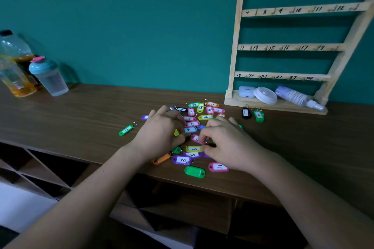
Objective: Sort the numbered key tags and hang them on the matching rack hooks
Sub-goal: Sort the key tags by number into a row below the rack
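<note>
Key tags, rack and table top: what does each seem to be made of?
Key tags: glossy coloured plastic, judging by the shine on the green one, with paper-like white labels and thin metal rings. Rack: bare pale wood, matt, with handwritten numbers. Table top: brown wood-grain surface, matt; probably laminate, though solid wood cannot be ruled out.

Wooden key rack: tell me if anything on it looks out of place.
On the light wooden rack, the base ledge holds things that are not key tags: a small white case, a round white lid and a clear plastic spray bottle lying on its side. The numbered hooks in view are all bare.
</note>
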A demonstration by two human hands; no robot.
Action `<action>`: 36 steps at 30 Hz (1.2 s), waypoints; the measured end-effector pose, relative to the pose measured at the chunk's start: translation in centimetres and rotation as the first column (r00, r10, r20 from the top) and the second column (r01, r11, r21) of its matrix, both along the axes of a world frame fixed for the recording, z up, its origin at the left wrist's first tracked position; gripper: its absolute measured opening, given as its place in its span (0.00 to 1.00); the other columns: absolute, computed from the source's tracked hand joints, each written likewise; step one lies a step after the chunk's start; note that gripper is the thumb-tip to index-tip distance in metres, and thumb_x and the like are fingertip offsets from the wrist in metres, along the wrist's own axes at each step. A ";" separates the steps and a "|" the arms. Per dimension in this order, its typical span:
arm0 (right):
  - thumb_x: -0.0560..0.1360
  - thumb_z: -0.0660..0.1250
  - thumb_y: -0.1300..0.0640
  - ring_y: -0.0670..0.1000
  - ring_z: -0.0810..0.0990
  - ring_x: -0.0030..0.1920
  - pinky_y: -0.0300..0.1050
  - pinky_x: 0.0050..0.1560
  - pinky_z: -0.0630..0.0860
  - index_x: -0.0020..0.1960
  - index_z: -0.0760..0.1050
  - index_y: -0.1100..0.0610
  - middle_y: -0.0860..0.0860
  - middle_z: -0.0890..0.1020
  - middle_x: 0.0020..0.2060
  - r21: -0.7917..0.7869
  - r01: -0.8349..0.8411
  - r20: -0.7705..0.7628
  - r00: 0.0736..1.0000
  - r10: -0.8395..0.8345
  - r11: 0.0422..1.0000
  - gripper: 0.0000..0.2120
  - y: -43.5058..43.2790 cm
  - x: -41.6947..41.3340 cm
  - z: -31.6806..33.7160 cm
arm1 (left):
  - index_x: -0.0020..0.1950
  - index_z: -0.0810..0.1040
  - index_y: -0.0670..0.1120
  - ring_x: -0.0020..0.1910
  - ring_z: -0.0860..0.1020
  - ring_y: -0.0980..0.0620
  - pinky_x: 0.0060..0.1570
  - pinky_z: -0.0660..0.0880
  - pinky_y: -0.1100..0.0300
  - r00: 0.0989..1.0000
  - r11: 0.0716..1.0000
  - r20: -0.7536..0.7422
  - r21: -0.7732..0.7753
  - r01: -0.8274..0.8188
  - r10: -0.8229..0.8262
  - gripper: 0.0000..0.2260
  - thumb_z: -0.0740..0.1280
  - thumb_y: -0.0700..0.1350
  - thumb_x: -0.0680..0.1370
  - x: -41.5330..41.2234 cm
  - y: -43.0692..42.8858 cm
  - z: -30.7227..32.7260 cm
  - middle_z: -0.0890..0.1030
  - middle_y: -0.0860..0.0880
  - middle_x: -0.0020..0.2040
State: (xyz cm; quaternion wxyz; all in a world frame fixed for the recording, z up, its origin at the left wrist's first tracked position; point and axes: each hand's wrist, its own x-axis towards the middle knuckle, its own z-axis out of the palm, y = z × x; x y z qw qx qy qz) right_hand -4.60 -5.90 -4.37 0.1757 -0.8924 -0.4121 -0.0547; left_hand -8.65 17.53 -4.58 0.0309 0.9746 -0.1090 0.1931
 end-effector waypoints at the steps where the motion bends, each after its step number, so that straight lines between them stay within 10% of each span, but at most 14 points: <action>1: 0.81 0.70 0.46 0.46 0.71 0.57 0.50 0.61 0.65 0.56 0.81 0.45 0.41 0.75 0.51 0.013 0.019 0.003 1.000 -0.019 1.000 0.06 -0.1 0.1 0.0 | 0.44 0.87 0.55 0.58 0.72 0.54 0.51 0.66 0.53 1.000 0.999 -0.026 -0.045 -0.004 0.003 0.08 0.73 0.58 0.78 0.1 0.1 -0.1 0.80 0.63 0.55; 10: 0.80 0.71 0.49 0.47 0.73 0.57 0.52 0.61 0.67 0.52 0.80 0.45 0.41 0.75 0.49 0.073 0.098 -0.014 0.995 -0.097 0.993 0.02 -0.1 0.4 -0.3 | 0.48 0.83 0.60 0.58 0.72 0.57 0.60 0.74 0.45 0.997 0.950 -0.083 -0.310 -0.023 -0.003 0.07 0.71 0.61 0.77 0.1 1.6 -0.4 0.79 0.62 0.53; 24: 0.81 0.69 0.44 0.47 0.72 0.57 0.52 0.63 0.68 0.53 0.80 0.45 0.42 0.75 0.50 0.055 0.145 0.015 0.989 -0.146 0.988 0.06 0.4 0.4 -0.5 | 0.55 0.83 0.65 0.64 0.71 0.59 0.65 0.73 0.44 0.962 0.963 -0.258 -0.268 0.019 -0.091 0.19 0.67 0.72 0.70 -2.9 5.2 0.3 0.77 0.64 0.58; 36: 0.81 0.69 0.43 0.48 0.73 0.59 0.52 0.62 0.67 0.54 0.78 0.45 0.42 0.75 0.52 0.018 0.197 -0.038 0.980 -0.196 0.980 0.07 0.6 0.6 -1.0 | 0.51 0.83 0.59 0.56 0.76 0.55 0.57 0.76 0.49 0.986 0.944 -0.129 -0.325 0.059 -0.106 0.07 0.78 0.50 0.76 -2.1 4.9 0.4 0.81 0.61 0.51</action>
